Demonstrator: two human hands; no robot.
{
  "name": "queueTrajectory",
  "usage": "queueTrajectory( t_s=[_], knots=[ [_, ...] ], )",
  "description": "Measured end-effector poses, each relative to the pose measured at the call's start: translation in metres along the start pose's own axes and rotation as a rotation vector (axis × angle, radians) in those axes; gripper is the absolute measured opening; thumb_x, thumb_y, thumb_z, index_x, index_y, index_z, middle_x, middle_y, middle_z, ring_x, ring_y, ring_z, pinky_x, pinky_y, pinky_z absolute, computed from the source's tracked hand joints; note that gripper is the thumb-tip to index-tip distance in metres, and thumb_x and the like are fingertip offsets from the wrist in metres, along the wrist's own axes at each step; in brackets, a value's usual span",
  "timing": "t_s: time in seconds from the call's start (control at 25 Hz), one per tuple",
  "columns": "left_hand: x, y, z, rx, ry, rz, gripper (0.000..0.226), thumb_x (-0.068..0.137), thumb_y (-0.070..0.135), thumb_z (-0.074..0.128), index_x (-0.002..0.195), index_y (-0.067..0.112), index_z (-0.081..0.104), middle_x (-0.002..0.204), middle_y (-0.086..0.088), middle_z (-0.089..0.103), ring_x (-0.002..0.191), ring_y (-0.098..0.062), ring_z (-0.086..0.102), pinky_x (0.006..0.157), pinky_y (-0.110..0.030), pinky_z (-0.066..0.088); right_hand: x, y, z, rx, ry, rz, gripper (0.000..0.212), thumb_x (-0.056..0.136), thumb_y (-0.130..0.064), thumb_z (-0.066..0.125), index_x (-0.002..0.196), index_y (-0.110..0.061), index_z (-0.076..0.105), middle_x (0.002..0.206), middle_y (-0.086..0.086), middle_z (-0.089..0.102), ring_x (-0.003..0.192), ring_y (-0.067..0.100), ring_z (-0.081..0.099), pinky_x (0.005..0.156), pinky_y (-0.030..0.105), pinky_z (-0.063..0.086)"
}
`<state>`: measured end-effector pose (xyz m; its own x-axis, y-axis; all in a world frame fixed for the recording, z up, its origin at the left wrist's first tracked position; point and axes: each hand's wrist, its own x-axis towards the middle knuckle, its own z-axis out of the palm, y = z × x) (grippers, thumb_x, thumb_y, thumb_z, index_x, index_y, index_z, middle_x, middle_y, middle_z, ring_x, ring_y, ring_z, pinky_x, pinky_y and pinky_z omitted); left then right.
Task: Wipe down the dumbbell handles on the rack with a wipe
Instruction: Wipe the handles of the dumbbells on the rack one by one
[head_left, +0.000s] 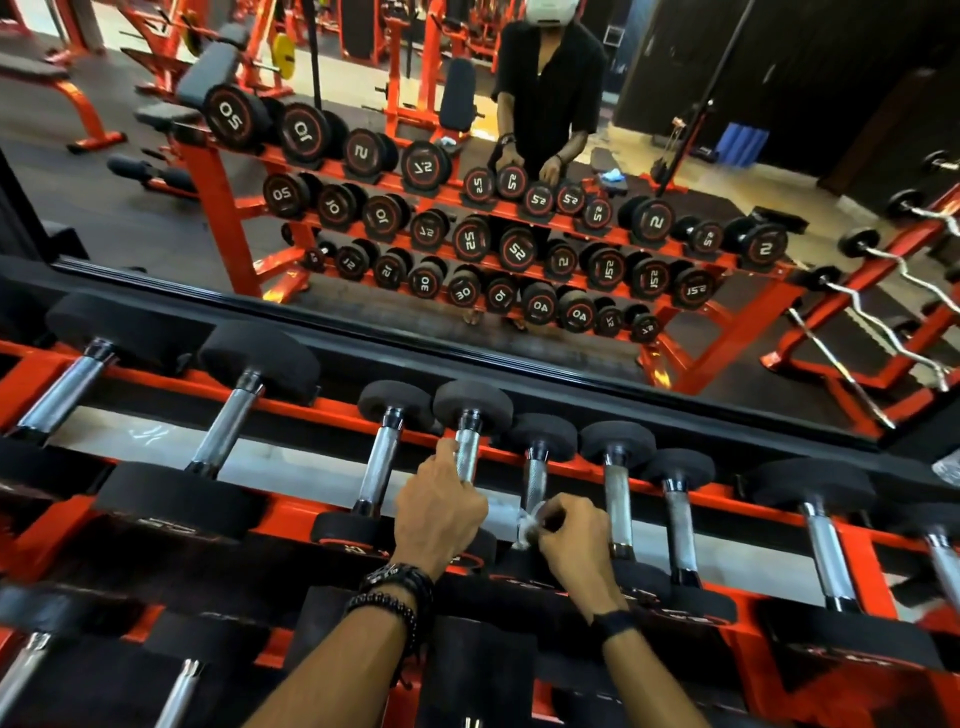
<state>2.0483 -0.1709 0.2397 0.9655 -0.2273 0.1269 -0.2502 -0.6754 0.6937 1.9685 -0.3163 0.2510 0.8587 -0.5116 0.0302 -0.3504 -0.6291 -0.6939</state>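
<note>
Right hand (571, 535) pinches a wipe (527, 525) around one handle (535, 480); left hand (441, 512) grips the neighbouring handle (466, 454). A loose pinch could drop the wipe into the rack (291, 410).

Nine dumbbells (470, 452) lie along the top tier of the rack (291, 405), running from 9 to 3 o'clock. Two hands work there, left (439, 512) and right (574, 538). One wipe (527, 527) shows. One mirror (519, 343) stands at 12 o'clock.
</note>
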Motion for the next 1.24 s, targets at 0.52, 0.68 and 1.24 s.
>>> queueTrajectory(
  t_s=[0.52,0.68,1.24],
  knots=[
    [0.002,-0.004,0.003,-0.031,-0.005,0.020,0.041,0.083,0.016,0.054,0.123,0.020,0.046,0.077,0.002,0.057,0.063,-0.014,0.056,0.056,-0.028,0.045,0.016,0.027,0.011,-0.185,-0.042,-0.267,0.019,0.083,0.007,0.065,0.083,-0.012,0.069,0.087,0.004,0.062,0.071,0.013,0.062,0.068,0.026,0.056],
    [0.002,-0.003,0.004,-0.038,-0.028,0.011,0.043,0.082,0.017,0.053,0.124,0.019,0.045,0.077,-0.001,0.057,0.062,-0.016,0.056,0.054,-0.029,0.045,0.034,0.001,0.009,-0.101,0.027,-0.269,0.018,0.088,0.005,0.061,0.076,-0.007,0.065,0.087,0.003,0.057,0.068,0.009,0.058,0.059,0.013,0.049],
    [0.001,0.000,0.001,-0.015,-0.014,-0.002,0.038,0.087,0.019,0.057,0.123,0.020,0.045,0.083,0.003,0.058,0.066,-0.011,0.058,0.061,-0.029,0.055,0.058,0.004,0.011,-0.035,0.132,-0.089,0.018,0.081,0.008,0.064,0.077,-0.009,0.068,0.082,0.002,0.065,0.078,0.015,0.062,0.070,0.024,0.051]
  ],
)
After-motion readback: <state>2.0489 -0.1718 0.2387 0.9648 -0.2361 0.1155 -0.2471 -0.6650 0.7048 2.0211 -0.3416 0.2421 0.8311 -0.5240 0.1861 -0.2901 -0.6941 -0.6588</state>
